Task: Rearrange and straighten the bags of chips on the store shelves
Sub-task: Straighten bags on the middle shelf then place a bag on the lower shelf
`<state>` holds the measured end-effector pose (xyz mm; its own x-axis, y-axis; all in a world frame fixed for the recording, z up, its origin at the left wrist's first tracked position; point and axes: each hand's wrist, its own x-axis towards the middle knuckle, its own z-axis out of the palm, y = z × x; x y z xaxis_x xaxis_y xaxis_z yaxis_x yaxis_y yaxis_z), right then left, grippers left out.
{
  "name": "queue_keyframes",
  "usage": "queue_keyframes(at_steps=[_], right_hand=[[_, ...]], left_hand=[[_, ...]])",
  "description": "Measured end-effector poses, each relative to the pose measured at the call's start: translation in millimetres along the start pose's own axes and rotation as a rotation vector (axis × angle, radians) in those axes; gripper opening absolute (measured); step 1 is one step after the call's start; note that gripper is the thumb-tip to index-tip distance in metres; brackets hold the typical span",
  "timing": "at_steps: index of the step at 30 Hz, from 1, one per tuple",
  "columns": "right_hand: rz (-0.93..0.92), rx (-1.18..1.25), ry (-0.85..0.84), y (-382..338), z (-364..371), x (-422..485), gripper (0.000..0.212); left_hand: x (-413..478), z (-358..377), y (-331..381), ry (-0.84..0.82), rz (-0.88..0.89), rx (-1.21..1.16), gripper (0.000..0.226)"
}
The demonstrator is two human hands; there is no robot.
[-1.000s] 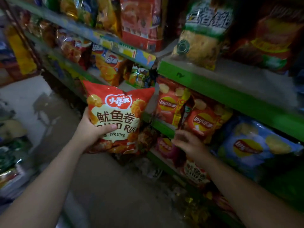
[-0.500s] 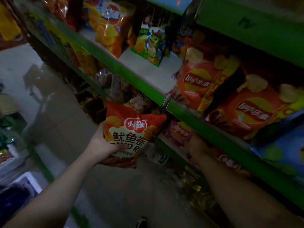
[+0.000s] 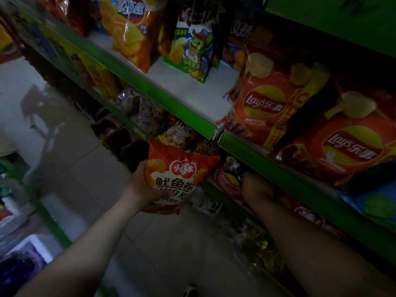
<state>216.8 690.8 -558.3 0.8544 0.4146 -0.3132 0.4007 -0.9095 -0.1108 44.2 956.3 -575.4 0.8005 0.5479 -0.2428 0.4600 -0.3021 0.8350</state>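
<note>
The left hand grips the red bag low on its left side, thumb across the front and fingers behind. The bag hangs in the air near the middle of the scene, in front of the low shelf and just under the green rail. To its right, the right hand reaches under that rail, just beside a small Lay's bag. Its fingers are lost in the dark, so I cannot tell whether they hold anything.

The one-handed hold looks like the main risk. A puffed, slick bag held low may slip to the floor, and a harder squeeze would likely crush what is inside. The bag's top corner sits close to the rail and its clip, so pushing it in at this tilt could snag or crumple it. The right hand works blind and may nudge the small Lay's bag off the near edge. Above, the big Lay's bags lean over the rail, and a rising arm could tip them.
</note>
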Motion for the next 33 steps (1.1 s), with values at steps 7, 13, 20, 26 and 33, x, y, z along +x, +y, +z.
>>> queue_keyframes(at_steps=[7,13,20,26,33], right_hand=[[0.075,-0.217,0.164,-6,2,-25,0.018],[-0.035,-0.205,0.011,6,26,-72,0.017],[-0.195,-0.304,-0.150,40,42,-111,0.016],[-0.296,-0.327,-0.170,85,60,-135,0.032],[-0.235,-0.246,-0.084,93,46,-144,0.020]], left_hand=[[0,-16,10,0.082,-0.052,-0.012,0.113],[4,-10,13,-0.002,-0.074,0.033,0.114],[22,67,38,-0.249,0.025,0.199,0.112],[39,122,68,-0.282,0.061,0.008,0.102],[60,150,99,-0.399,0.180,0.170,0.090]])
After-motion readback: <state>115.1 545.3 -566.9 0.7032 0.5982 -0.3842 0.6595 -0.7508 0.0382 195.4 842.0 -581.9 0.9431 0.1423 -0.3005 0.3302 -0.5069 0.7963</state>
